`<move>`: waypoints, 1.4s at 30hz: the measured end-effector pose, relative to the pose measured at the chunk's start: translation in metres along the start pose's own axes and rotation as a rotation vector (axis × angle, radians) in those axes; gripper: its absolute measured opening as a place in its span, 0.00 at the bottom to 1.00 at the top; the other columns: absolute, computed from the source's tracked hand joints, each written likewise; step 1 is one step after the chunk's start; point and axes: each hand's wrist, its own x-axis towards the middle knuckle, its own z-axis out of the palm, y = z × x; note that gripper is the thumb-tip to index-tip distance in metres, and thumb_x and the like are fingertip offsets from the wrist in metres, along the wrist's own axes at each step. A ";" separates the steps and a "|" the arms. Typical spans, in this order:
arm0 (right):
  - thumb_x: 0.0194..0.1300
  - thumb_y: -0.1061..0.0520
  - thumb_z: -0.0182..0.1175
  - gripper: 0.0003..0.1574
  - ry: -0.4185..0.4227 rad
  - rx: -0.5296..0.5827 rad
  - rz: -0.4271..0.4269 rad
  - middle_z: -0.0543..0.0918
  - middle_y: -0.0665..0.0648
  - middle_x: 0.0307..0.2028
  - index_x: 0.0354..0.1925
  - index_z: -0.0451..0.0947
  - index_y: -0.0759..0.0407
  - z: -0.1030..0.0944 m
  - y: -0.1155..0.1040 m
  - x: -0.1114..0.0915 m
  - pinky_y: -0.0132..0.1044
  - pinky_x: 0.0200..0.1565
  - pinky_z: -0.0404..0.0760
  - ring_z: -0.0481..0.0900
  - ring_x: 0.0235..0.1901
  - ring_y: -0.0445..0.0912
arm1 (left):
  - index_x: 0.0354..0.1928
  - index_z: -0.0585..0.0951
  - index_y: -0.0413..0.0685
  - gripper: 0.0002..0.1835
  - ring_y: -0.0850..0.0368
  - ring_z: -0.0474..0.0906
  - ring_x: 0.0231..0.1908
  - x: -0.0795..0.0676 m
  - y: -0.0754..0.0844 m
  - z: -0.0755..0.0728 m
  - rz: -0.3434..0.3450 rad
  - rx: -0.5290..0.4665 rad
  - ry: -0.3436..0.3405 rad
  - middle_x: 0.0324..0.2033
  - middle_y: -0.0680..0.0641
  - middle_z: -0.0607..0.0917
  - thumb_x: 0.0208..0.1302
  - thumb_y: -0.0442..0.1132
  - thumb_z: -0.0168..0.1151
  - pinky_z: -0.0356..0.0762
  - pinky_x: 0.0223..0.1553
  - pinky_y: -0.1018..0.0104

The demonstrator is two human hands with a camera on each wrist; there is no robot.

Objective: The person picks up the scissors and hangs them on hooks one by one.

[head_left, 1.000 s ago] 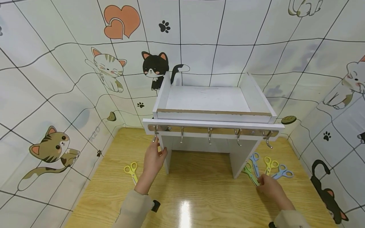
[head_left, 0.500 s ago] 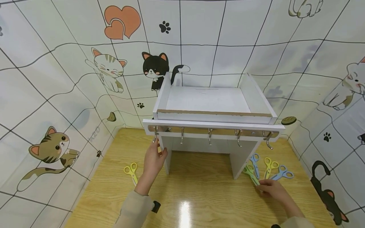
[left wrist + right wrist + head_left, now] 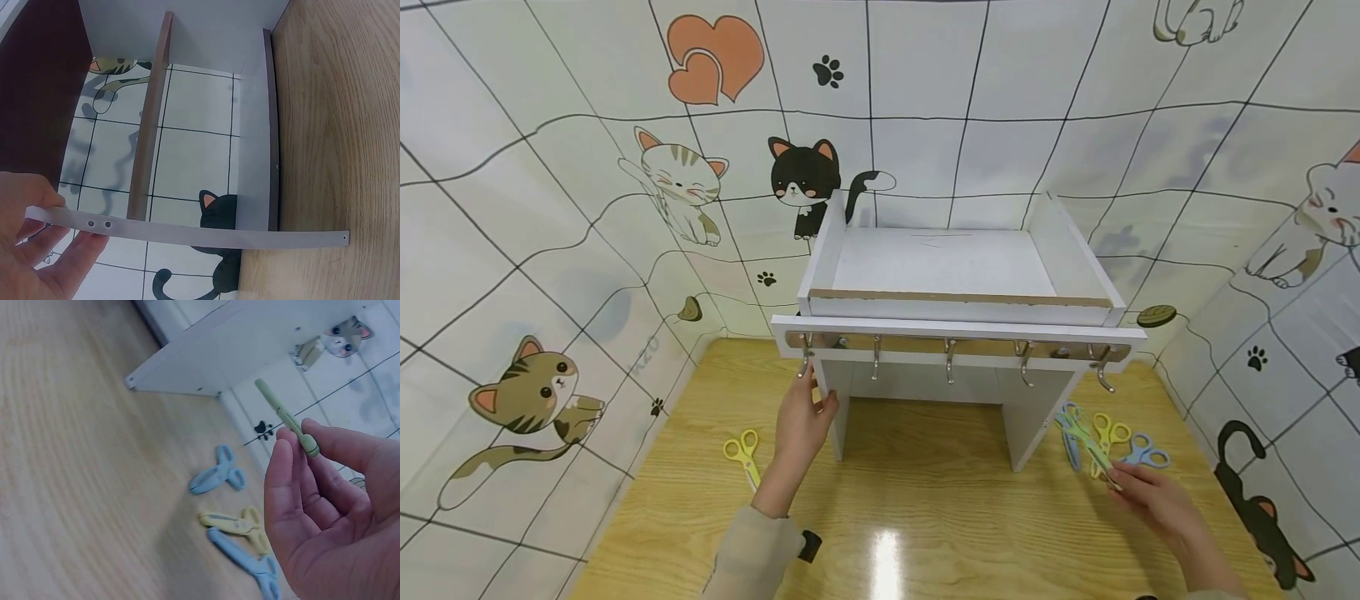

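In the head view, a white shelf unit (image 3: 917,307) with a row of metal hooks (image 3: 950,363) stands at the back of the table. My left hand (image 3: 799,423) grips its left side panel (image 3: 206,236), thumb on one face and fingers on the other in the left wrist view. To the right of the shelf, my right hand (image 3: 1161,504) pinches green scissors (image 3: 1088,443) by the blade end, handles pointing away. The right wrist view shows these scissors (image 3: 289,419) edge-on, raised above the table. Beneath lie two blue pairs (image 3: 215,475) and yellow scissors (image 3: 228,523).
Another pair of yellow scissors (image 3: 743,454) lies on the wooden table (image 3: 925,517), left of my left forearm. Cat-printed wall sheeting (image 3: 925,67) closes in the back and both sides. Two upright panels support the shelf, with an open space between them.
My right hand has taken hold of the green scissors, lifted them off the table and shifted slightly right. My left hand keeps its place on the side panel.
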 end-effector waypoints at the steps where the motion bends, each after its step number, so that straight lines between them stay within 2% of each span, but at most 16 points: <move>1: 0.73 0.66 0.53 0.19 -0.015 0.037 -0.032 0.86 0.47 0.35 0.36 0.83 0.44 -0.001 -0.001 -0.001 0.27 0.43 0.89 0.87 0.36 0.37 | 0.73 0.64 0.42 0.34 0.34 0.79 0.58 0.000 0.000 0.000 -0.001 0.001 0.001 0.62 0.31 0.75 0.65 0.30 0.60 0.90 0.44 0.53; 4: 0.74 0.69 0.48 0.24 -0.087 0.164 -0.126 0.87 0.47 0.36 0.38 0.86 0.46 -0.005 -0.007 -0.007 0.26 0.42 0.89 0.87 0.37 0.37 | 0.73 0.64 0.43 0.34 0.34 0.78 0.58 0.000 0.000 0.000 -0.007 -0.001 -0.001 0.63 0.31 0.75 0.65 0.30 0.60 0.90 0.45 0.51; 6: 0.74 0.71 0.46 0.26 -0.099 0.233 -0.184 0.86 0.47 0.36 0.40 0.87 0.49 -0.004 -0.013 -0.011 0.26 0.42 0.89 0.86 0.37 0.38 | 0.73 0.64 0.42 0.34 0.33 0.78 0.58 -0.001 0.000 0.000 -0.010 -0.001 -0.003 0.63 0.31 0.75 0.65 0.30 0.60 0.90 0.45 0.50; 9: 0.73 0.71 0.49 0.23 -0.043 0.308 -0.218 0.86 0.47 0.36 0.40 0.88 0.52 0.000 -0.026 -0.018 0.27 0.42 0.89 0.87 0.37 0.39 | 0.72 0.65 0.41 0.33 0.33 0.78 0.58 -0.001 0.000 0.000 -0.009 0.002 -0.003 0.62 0.31 0.75 0.65 0.30 0.60 0.90 0.45 0.50; 13: 0.70 0.71 0.54 0.20 0.050 0.359 -0.214 0.88 0.48 0.35 0.39 0.89 0.52 0.008 -0.045 -0.026 0.28 0.41 0.90 0.88 0.36 0.40 | 0.72 0.66 0.43 0.33 0.33 0.79 0.57 -0.001 0.000 0.000 -0.008 0.006 0.000 0.60 0.31 0.76 0.65 0.30 0.60 0.90 0.45 0.52; 19: 0.70 0.71 0.53 0.20 0.054 0.378 -0.283 0.90 0.51 0.34 0.39 0.89 0.55 0.015 -0.064 -0.035 0.29 0.38 0.90 0.88 0.34 0.41 | 0.73 0.65 0.41 0.33 0.33 0.78 0.58 -0.001 0.000 -0.001 -0.009 -0.004 0.000 0.61 0.30 0.76 0.65 0.30 0.60 0.89 0.45 0.50; 24: 0.71 0.73 0.50 0.20 0.023 0.438 -0.371 0.90 0.54 0.34 0.41 0.88 0.59 0.018 -0.079 -0.040 0.31 0.38 0.90 0.89 0.34 0.43 | 0.73 0.63 0.37 0.34 0.34 0.78 0.58 -0.001 0.001 0.000 -0.019 -0.021 0.001 0.61 0.29 0.75 0.65 0.30 0.60 0.89 0.47 0.49; 30: 0.72 0.76 0.44 0.23 -0.062 0.662 -0.469 0.90 0.64 0.35 0.43 0.86 0.68 0.023 -0.095 -0.047 0.38 0.39 0.92 0.90 0.34 0.51 | 0.73 0.62 0.34 0.35 0.33 0.77 0.59 -0.001 0.000 0.001 -0.023 -0.034 0.000 0.63 0.29 0.74 0.65 0.29 0.60 0.89 0.47 0.49; 33: 0.72 0.76 0.42 0.23 -0.090 0.739 -0.491 0.89 0.66 0.36 0.44 0.85 0.70 0.026 -0.101 -0.050 0.40 0.40 0.92 0.90 0.35 0.53 | 0.73 0.61 0.32 0.35 0.33 0.78 0.58 -0.001 0.000 0.001 -0.018 -0.031 0.004 0.63 0.28 0.74 0.64 0.28 0.60 0.89 0.47 0.49; 38: 0.72 0.76 0.42 0.23 -0.086 0.737 -0.523 0.89 0.66 0.37 0.47 0.84 0.70 0.032 -0.107 -0.055 0.40 0.40 0.92 0.89 0.37 0.53 | 0.73 0.61 0.33 0.35 0.33 0.78 0.59 -0.002 -0.001 0.001 -0.022 -0.030 0.004 0.63 0.28 0.74 0.65 0.29 0.60 0.89 0.47 0.50; 42: 0.72 0.77 0.40 0.23 -0.117 0.737 -0.549 0.88 0.66 0.37 0.47 0.83 0.71 0.036 -0.107 -0.059 0.41 0.41 0.92 0.89 0.37 0.54 | 0.73 0.62 0.35 0.35 0.35 0.78 0.59 -0.001 0.000 0.000 -0.034 -0.026 -0.002 0.62 0.29 0.75 0.65 0.29 0.60 0.89 0.47 0.53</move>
